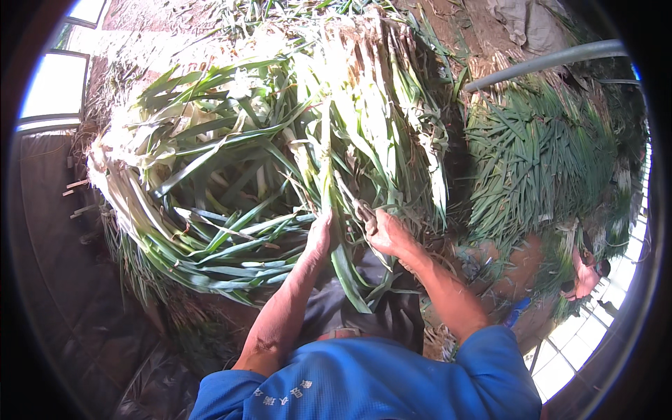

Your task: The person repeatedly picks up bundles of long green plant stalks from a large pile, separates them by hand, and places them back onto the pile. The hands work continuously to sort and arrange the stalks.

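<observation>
My left hand (320, 234) is closed round a leek (326, 168), held upright in front of my lap. Its pale stem points away from me, and its green leaves trail down between my forearms. In my right hand (390, 234), just to the right, is a slim knife-like tool (360, 208) with a worn handle. The tool slants up and left toward the leek; glare hides whether they touch. A tall pile of leeks (381, 105) with pale root ends lies beyond both hands.
On the left, more leeks (231, 231) curve round in a large heap. A dense stack of green leeks (539, 154) stands at right, under a grey pipe (546, 64). Another person's hand (584, 274) shows at far right. Dark sheeting (49, 231) lines the left side.
</observation>
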`<state>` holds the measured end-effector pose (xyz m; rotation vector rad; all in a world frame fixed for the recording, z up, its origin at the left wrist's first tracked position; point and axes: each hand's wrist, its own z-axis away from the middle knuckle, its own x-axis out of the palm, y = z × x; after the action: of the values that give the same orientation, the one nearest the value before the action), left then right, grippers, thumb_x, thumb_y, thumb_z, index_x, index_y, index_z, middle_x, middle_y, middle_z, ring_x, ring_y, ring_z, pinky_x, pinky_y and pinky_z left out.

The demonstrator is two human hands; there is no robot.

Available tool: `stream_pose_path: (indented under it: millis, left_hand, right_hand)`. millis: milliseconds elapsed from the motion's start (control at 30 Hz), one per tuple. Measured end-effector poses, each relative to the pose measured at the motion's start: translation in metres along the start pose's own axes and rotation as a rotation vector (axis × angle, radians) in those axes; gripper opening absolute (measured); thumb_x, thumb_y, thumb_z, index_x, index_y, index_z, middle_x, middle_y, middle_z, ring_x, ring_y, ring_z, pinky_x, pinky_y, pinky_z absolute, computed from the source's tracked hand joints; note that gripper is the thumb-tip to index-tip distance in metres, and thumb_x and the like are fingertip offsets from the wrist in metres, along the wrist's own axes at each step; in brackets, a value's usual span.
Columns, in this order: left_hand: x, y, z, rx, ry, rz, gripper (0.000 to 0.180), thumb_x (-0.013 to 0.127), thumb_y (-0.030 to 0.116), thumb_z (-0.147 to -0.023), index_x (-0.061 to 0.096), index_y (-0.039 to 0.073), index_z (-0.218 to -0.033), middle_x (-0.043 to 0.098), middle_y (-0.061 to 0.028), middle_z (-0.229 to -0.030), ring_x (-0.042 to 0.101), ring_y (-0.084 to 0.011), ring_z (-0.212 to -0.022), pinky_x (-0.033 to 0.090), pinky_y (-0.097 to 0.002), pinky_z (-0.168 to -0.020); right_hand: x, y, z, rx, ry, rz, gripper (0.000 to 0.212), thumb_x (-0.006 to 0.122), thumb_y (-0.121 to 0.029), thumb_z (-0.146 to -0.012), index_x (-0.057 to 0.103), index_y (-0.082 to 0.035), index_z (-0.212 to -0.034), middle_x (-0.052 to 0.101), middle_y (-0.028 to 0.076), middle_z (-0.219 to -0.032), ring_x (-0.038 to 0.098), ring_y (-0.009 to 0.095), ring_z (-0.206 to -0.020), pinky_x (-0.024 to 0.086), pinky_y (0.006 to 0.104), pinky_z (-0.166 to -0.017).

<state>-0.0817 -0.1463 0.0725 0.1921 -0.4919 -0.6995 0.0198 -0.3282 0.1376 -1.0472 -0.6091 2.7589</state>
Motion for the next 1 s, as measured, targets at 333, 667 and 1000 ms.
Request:
stream_pose_path:
  millis: [333,667,1000]
  left_hand:
    - [-0.004,-0.002,0.014,0.107,-0.012,-0.082,0.050,0.055,0.053,-0.108,0.074,0.006,-0.108,0.068,-0.0030,-0.087,0.062,-0.0141,-0.074,0.051,-0.0314,-0.067]
    - [-0.023,0.000,0.031,0.170,-0.051,-0.214,0.046,0.054,0.047,-0.111,0.069,0.004,-0.107,0.069,-0.0053,-0.081,0.065,-0.0150,-0.069,0.053,-0.0314,-0.066]
    - [-0.030,0.013,0.051,0.153,-0.052,-0.114,0.043,0.051,0.045,-0.113,0.064,0.005,-0.107,0.063,-0.0042,-0.077,0.060,-0.0156,-0.062,0.048,-0.0305,-0.057]
  right_hand:
    - [0.024,-0.031,0.004,0.086,0.003,0.035,0.020,0.065,-0.022,-0.092,0.073,-0.005,-0.098,0.078,0.021,-0.093,0.075,0.042,-0.093,0.057,0.0503,-0.086]
    - [0.045,-0.051,-0.094,0.150,0.048,-0.060,0.023,0.059,-0.022,-0.090,0.078,-0.010,-0.092,0.076,0.023,-0.091,0.075,0.042,-0.090,0.058,0.0479,-0.082]
    - [0.030,-0.090,-0.182,0.290,-0.008,-0.096,0.045,0.057,-0.041,-0.099,0.077,-0.001,-0.109,0.077,0.018,-0.095,0.076,0.030,-0.087,0.059,0.0427,-0.081]
